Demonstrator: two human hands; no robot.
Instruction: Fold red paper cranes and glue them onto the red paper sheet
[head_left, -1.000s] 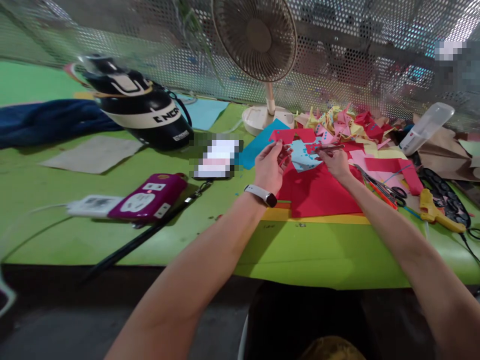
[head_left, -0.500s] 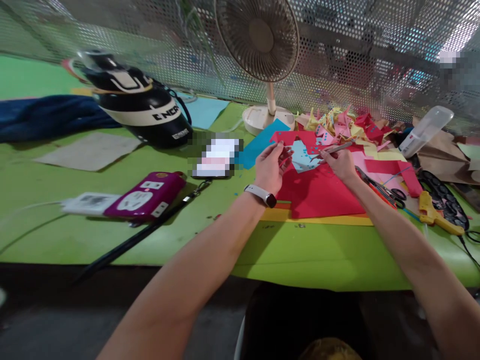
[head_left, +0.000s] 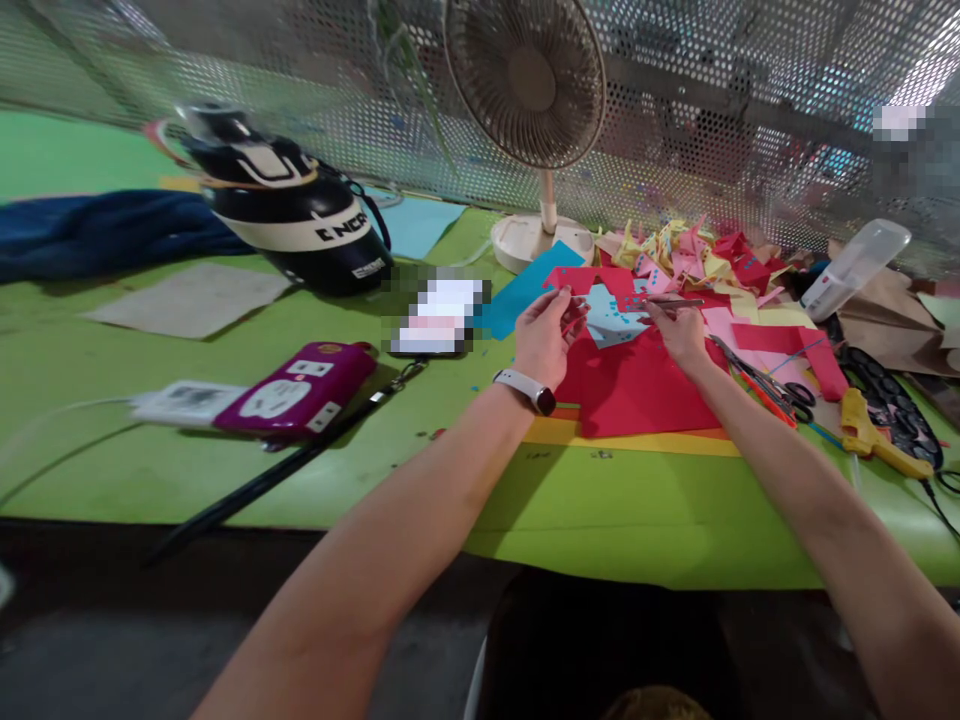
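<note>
My left hand (head_left: 545, 335), a pale watch on its wrist, is closed in a pinch over the red paper (head_left: 645, 385). What lies between its fingertips is too small to make out. Slim metal tweezers (head_left: 679, 302) are gripped in my right hand (head_left: 681, 335), their tips pointing left toward my left hand. Between the hands lies a light blue paper piece (head_left: 611, 320) scattered with small blue bits. Just behind it is a cut red paper strip (head_left: 577, 278). A blue sheet (head_left: 536, 285) rests beyond my left hand.
A fan (head_left: 532, 80) stands behind a heap of paper scraps (head_left: 690, 255). To the right are scissors (head_left: 772, 385), a yellow glue gun (head_left: 877, 435) and a clear bottle (head_left: 859, 268). On the left are a phone (head_left: 439, 315), a purple power strip (head_left: 300, 390) and a black jug (head_left: 300, 220).
The view has shifted slightly, so most things sit a little farther right. My right hand has turned a bit, with the tweezers lying more level. My left hand keeps its pinch.
</note>
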